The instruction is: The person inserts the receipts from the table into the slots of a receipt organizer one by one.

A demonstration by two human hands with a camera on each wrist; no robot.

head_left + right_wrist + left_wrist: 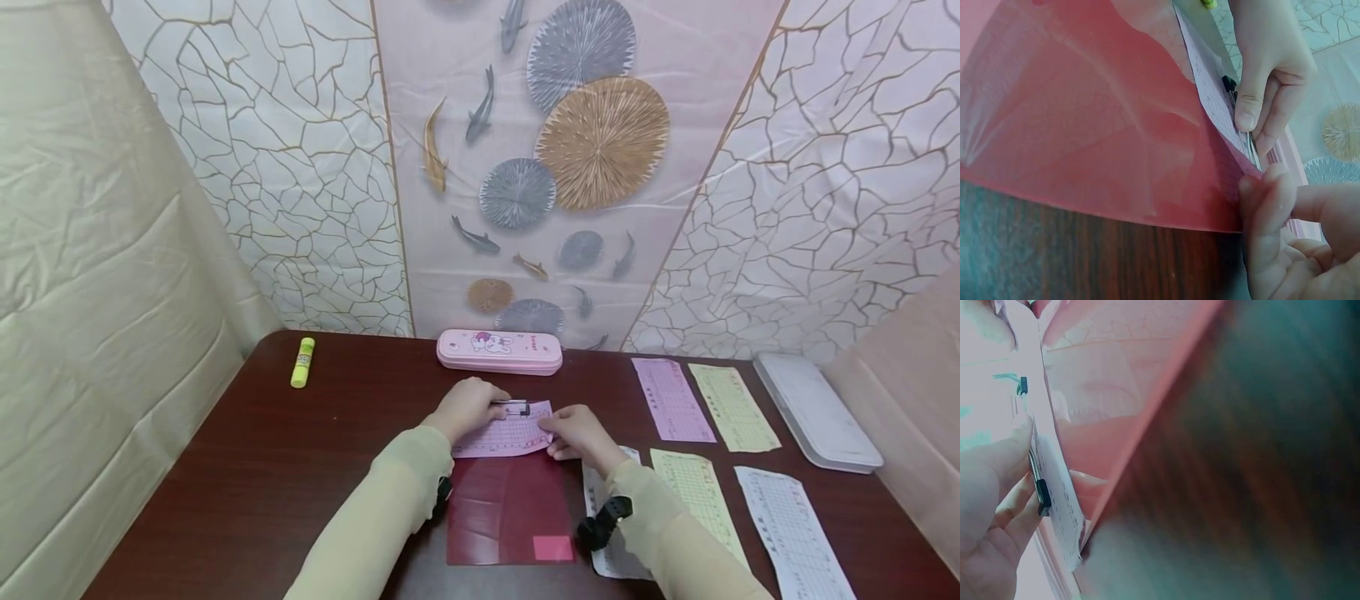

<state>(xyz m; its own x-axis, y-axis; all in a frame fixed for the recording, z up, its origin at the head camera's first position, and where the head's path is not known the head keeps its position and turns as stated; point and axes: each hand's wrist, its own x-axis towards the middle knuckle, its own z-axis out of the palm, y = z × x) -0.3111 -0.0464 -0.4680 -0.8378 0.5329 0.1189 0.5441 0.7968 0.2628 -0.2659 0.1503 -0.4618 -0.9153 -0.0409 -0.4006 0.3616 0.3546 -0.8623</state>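
Near the middle of the table, the paper is lying crosswise over the far end of a red folder, just in front of a pink case. The left hand is pinching the metal clip at the paper's far edge, thumb on one side and fingers on the other. The right hand is grasping the paper by its right edge, thumb against fingers; neither hand is standing idle. Whether the right hand is also catching the folder's corner is staying unclear.

By its look, the paper is going to be light, thin and limp; its edge is already curling at the right hand, so it is likely to be creasing or tearing if pulled hard. Edges and corners are offering the best hold, with a light pinch and both sides kept level. The folder is looking like slick, bendy plastic, so the paper may be sliding on it unless something is pinning it. The clip is probably the stiff, springy part, and its black ends are seeming the surest place for a thumb.

Other sheets are lying to the right, while a glue stick is resting far left.
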